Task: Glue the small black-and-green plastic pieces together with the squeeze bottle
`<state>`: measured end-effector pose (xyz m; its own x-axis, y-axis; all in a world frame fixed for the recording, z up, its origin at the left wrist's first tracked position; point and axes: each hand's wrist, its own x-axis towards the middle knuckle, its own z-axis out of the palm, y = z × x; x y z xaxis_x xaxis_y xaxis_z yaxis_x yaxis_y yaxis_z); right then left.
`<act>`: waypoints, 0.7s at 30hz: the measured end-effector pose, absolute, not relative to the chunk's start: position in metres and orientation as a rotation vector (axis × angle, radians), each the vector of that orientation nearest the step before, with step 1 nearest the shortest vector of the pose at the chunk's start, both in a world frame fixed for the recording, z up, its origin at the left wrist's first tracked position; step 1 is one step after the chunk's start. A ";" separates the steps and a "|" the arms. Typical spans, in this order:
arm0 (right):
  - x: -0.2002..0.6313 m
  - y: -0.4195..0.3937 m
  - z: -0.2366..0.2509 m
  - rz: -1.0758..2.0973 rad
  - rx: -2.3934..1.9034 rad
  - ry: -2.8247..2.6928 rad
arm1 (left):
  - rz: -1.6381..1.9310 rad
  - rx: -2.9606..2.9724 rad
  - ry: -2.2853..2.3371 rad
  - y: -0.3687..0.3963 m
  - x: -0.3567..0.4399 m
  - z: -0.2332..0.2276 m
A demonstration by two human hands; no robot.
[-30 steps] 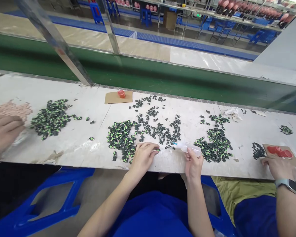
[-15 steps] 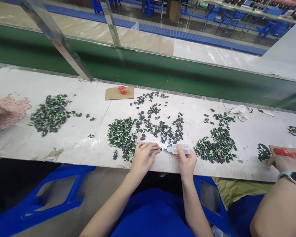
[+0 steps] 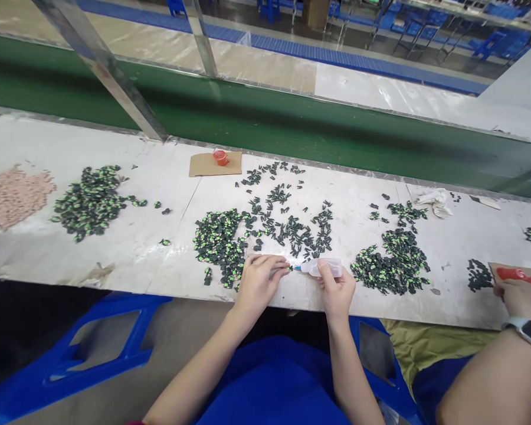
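My left hand [image 3: 259, 280] pinches a small dark green-marked piece [image 3: 288, 268] at the white bench's near edge. My right hand [image 3: 335, 287] grips a small clear squeeze bottle [image 3: 323, 267] lying sideways, its blue tip touching that piece. Just left of my left hand lies a dense heap of dark and green pieces [image 3: 219, 242]. Loose dark pieces [image 3: 292, 227] are scattered behind both hands. Another heap [image 3: 393, 262] sits to the right of the bottle.
A cardboard square with a small red cup [image 3: 220, 157] lies at the bench's far edge. A pink heap [image 3: 11, 195] and a dark heap [image 3: 91, 200] lie left. A co-worker's hand with a watch [image 3: 520, 301] rests by red-smeared cardboard [image 3: 520, 274]. A green conveyor [image 3: 292, 130] runs behind.
My right hand brought the bottle leftward until its tip met the piece in my left hand. The hand at the far left withdrew from view. The camera tilted down slightly.
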<state>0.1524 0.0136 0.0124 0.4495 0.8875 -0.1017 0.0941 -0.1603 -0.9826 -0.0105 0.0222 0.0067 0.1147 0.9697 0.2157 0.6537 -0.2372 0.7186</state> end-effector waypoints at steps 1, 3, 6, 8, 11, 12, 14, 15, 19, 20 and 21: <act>0.153 0.014 0.012 0.891 -1.582 -0.880 | 0.936 1.950 1.573 0.022 -0.011 0.007; 0.153 0.014 0.011 0.894 -1.582 -0.883 | 0.941 1.949 1.576 0.022 -0.010 0.007; 0.153 0.013 0.011 0.896 -1.584 -0.881 | 0.927 1.937 1.581 0.023 -0.010 0.007; 0.152 0.014 0.012 0.898 -1.580 -0.873 | 0.911 1.930 1.588 0.023 -0.010 0.007; 0.152 0.014 0.013 0.902 -1.571 -0.864 | 0.910 1.929 1.597 0.023 -0.010 0.007; 0.152 0.014 0.013 0.905 -1.570 -0.860 | 0.912 1.929 1.597 0.023 -0.010 0.008; 0.152 0.014 0.012 0.905 -1.571 -0.848 | 0.915 1.926 1.596 0.023 -0.010 0.008; 0.152 0.013 0.012 0.904 -1.573 -0.844 | 0.914 1.923 1.595 0.023 -0.010 0.008; 0.152 0.013 0.010 0.891 -1.581 -0.853 | 0.897 1.907 1.593 0.024 -0.010 0.008; 0.152 0.012 0.010 0.890 -1.584 -0.857 | 0.893 1.905 1.591 0.024 -0.010 0.008; 0.152 0.012 0.010 0.888 -1.587 -0.859 | 0.890 1.904 1.589 0.024 -0.010 0.008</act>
<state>0.1519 0.0123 0.0102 0.4619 0.8800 -0.1106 0.0814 -0.1663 -0.9827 -0.0100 0.0237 0.0075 0.1044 0.9807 0.1651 0.6530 -0.1928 0.7324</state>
